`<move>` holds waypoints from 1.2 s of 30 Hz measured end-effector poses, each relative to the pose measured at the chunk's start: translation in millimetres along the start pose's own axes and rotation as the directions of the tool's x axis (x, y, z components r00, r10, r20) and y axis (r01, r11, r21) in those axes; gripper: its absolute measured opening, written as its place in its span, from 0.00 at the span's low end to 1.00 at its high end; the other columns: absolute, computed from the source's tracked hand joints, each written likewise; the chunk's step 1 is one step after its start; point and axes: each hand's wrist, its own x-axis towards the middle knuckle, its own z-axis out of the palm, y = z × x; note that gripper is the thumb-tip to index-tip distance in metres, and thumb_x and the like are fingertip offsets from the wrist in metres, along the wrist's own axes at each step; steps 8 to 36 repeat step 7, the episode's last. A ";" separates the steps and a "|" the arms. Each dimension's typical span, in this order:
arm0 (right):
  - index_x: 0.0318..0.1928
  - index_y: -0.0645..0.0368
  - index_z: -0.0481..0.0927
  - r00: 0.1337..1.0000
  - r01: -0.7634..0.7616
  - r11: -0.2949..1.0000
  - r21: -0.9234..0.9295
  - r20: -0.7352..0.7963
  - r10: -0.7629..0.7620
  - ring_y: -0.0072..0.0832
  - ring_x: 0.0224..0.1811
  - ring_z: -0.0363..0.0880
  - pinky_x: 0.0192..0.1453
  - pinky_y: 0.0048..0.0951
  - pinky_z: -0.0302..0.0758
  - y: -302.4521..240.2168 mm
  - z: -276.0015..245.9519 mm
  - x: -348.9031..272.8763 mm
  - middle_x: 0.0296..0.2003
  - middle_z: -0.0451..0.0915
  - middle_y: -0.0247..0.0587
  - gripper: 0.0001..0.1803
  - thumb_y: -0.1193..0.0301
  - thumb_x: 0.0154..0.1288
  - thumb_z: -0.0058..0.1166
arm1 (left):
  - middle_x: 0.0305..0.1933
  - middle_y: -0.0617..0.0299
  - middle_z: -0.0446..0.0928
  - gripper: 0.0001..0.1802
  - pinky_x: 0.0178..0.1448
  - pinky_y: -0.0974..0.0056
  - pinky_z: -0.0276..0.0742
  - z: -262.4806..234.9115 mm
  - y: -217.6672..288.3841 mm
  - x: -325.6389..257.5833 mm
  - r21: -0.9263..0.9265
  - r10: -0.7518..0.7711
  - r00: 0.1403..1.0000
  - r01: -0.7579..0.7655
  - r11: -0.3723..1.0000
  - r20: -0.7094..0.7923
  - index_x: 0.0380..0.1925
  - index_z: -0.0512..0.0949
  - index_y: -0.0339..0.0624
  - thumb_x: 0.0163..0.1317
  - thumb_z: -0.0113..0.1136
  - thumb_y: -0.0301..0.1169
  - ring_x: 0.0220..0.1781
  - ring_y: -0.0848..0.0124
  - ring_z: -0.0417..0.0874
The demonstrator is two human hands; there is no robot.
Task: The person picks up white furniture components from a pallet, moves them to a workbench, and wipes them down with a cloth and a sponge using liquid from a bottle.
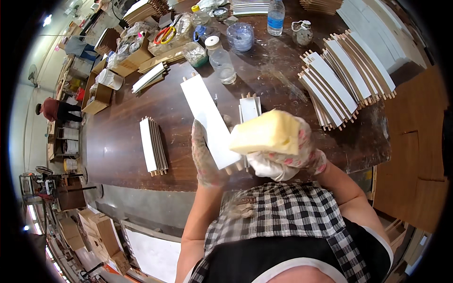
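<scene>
My left hand (pixel 205 158), in a floral-patterned glove, grips the long edge of a white slat (pixel 205 118) with wooden pegs at its ends. The slat is tilted above the dark table. In my right hand (pixel 306 144), gloved alike, are a yellow sponge block (pixel 269 132) and a bunched white cloth (pixel 271 167). The sponge is beside the slat's near end and overlaps it in view; whether they touch I cannot tell. Partly hidden below the sponge lies a small pile of slats (pixel 250 107). Another short stack of white slats (pixel 153 146) stands to the left.
Large slat stacks (pixel 330 89) fill the table's right side. A clear plastic jar (pixel 222 66), a water bottle (pixel 276 19) and a blue-tinted plastic tub (pixel 240 37) stand at the back. Scissors (pixel 165 35) and open cardboard boxes (pixel 98 96) are at the back left. Two people are farther off.
</scene>
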 end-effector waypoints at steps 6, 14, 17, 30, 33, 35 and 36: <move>0.60 0.60 0.68 0.979 0.155 0.969 -0.191 0.164 -0.124 0.35 0.51 0.79 0.52 0.38 0.79 3.3 -7.8 7.1 0.53 0.75 0.46 0.36 0.65 0.50 0.69 | 0.46 0.54 0.77 0.26 0.40 0.62 0.82 -22.0 3.8 4.1 -0.041 -0.002 0.999 0.004 0.999 0.042 0.58 0.65 0.40 0.69 0.43 0.48 0.41 0.64 0.81; 0.60 0.60 0.68 0.978 0.154 0.970 -0.188 0.168 -0.123 0.35 0.51 0.79 0.52 0.38 0.79 4.4 -7.1 8.1 0.53 0.75 0.46 0.36 0.65 0.50 0.69 | 0.50 0.52 0.76 0.30 0.41 0.62 0.83 -30.0 2.8 8.8 -0.059 0.008 0.997 -0.004 0.998 0.074 0.63 0.62 0.41 0.68 0.44 0.48 0.45 0.63 0.81; 0.60 0.60 0.68 0.978 0.154 0.970 -0.188 0.168 -0.123 0.35 0.51 0.79 0.52 0.38 0.79 4.4 -7.1 8.1 0.53 0.75 0.46 0.36 0.65 0.50 0.69 | 0.50 0.52 0.76 0.30 0.41 0.62 0.83 -30.0 2.8 8.8 -0.059 0.008 0.997 -0.004 0.998 0.074 0.63 0.62 0.41 0.68 0.44 0.48 0.45 0.63 0.81; 0.60 0.60 0.68 0.978 0.154 0.970 -0.188 0.168 -0.123 0.35 0.51 0.79 0.52 0.38 0.79 4.4 -7.1 8.1 0.53 0.75 0.46 0.36 0.65 0.50 0.69 | 0.50 0.52 0.76 0.30 0.41 0.62 0.83 -30.0 2.8 8.8 -0.059 0.008 0.997 -0.004 0.998 0.074 0.63 0.62 0.41 0.68 0.44 0.48 0.45 0.63 0.81; 0.60 0.60 0.68 0.978 0.154 0.970 -0.188 0.168 -0.123 0.35 0.51 0.79 0.52 0.38 0.79 4.4 -7.1 8.1 0.53 0.75 0.46 0.36 0.65 0.50 0.69 | 0.50 0.52 0.76 0.30 0.41 0.62 0.83 -30.0 2.8 8.8 -0.059 0.008 0.997 -0.004 0.998 0.074 0.63 0.62 0.41 0.68 0.44 0.48 0.45 0.63 0.81; 0.60 0.60 0.68 0.978 0.154 0.970 -0.188 0.168 -0.123 0.35 0.51 0.79 0.52 0.38 0.79 4.4 -7.1 8.1 0.53 0.75 0.46 0.36 0.65 0.50 0.69 | 0.50 0.52 0.76 0.30 0.41 0.62 0.83 -30.0 2.8 8.8 -0.059 0.008 0.997 -0.004 0.998 0.074 0.63 0.62 0.41 0.68 0.44 0.48 0.45 0.63 0.81; 0.60 0.60 0.68 0.978 0.154 0.970 -0.188 0.168 -0.123 0.35 0.51 0.79 0.52 0.38 0.79 4.4 -7.1 8.1 0.53 0.75 0.46 0.36 0.65 0.50 0.69 | 0.50 0.52 0.76 0.30 0.41 0.62 0.83 -30.0 2.8 8.8 -0.059 0.008 0.997 -0.004 0.998 0.074 0.63 0.62 0.41 0.68 0.44 0.48 0.45 0.63 0.81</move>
